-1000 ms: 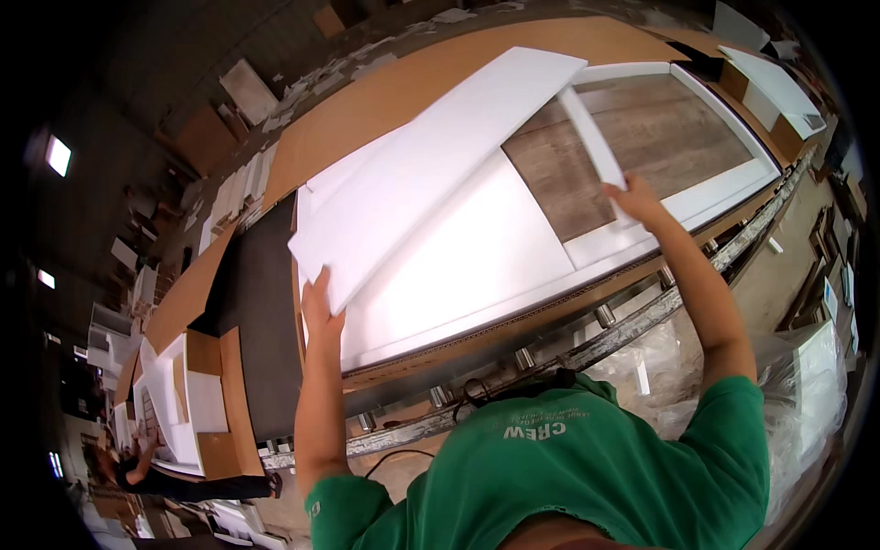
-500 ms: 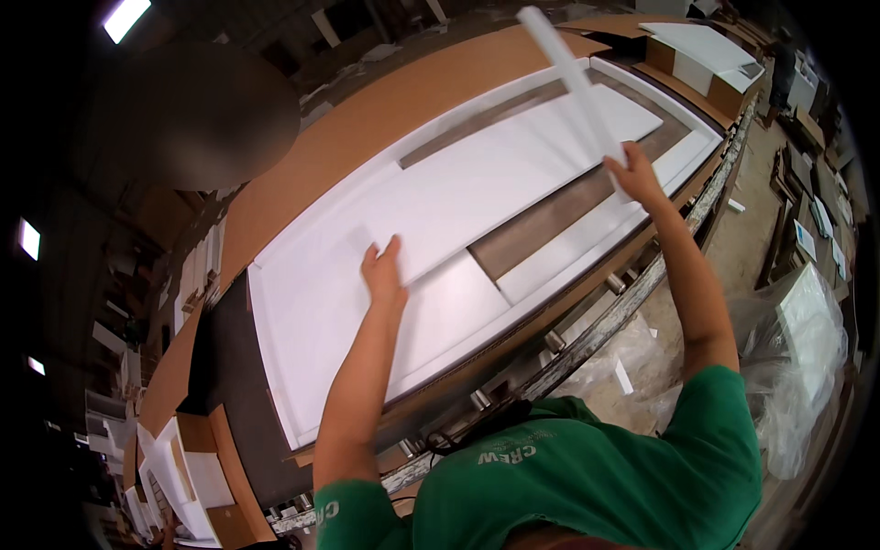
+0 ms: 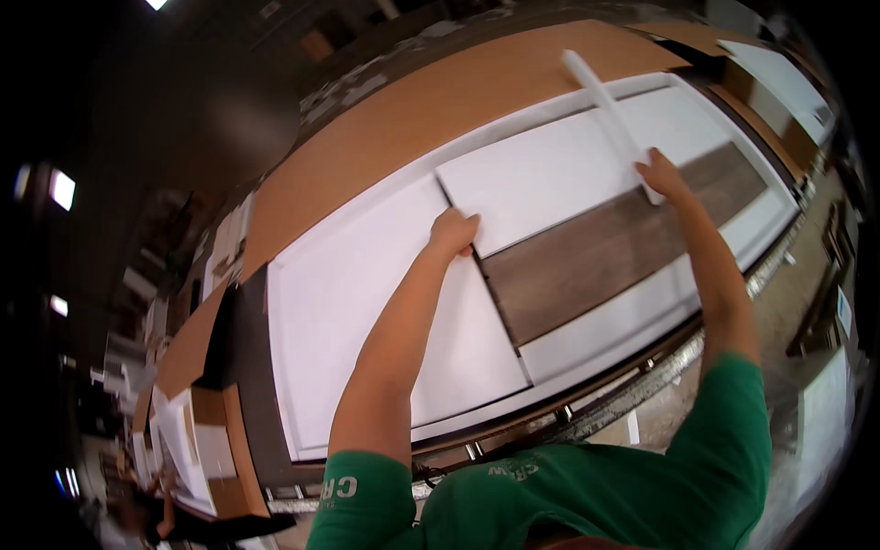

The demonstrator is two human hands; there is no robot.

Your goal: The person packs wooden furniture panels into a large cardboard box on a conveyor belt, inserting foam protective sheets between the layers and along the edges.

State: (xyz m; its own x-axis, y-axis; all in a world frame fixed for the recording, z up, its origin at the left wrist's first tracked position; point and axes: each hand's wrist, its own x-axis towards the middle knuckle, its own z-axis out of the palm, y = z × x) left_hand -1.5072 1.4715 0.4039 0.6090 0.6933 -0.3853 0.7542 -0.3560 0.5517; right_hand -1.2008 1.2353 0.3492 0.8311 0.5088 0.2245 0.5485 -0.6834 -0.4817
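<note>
A long white panel (image 3: pixel 541 174) lies inside a shallow carton lined with white edging (image 3: pixel 280 367). My left hand (image 3: pixel 454 234) is at the panel's left end, its fingers curled at the edge and thumb toward the panel. My right hand (image 3: pixel 662 172) grips a long white strip (image 3: pixel 605 101) near its lower end. The strip slants up and away across the panel, slightly blurred. Below the panel shows a brown wood-grain surface (image 3: pixel 587 266). Another white flat piece (image 3: pixel 367 293) covers the left part of the carton.
A wide cardboard flap (image 3: pixel 367 165) spreads beyond the carton. Rollers and a worn rail (image 3: pixel 614 403) run along the near side. More open cartons stand at the far right (image 3: pixel 770 101) and lower left (image 3: pixel 234 449), where another person's arm (image 3: pixel 167 513) shows. Plastic-wrapped pieces (image 3: pixel 820 422) stand at right.
The white panel has slid right, baring more brown surface, and my left hand has moved right with its end, fingers now curled. The strip in my right hand has dropped lower. The view has shifted.
</note>
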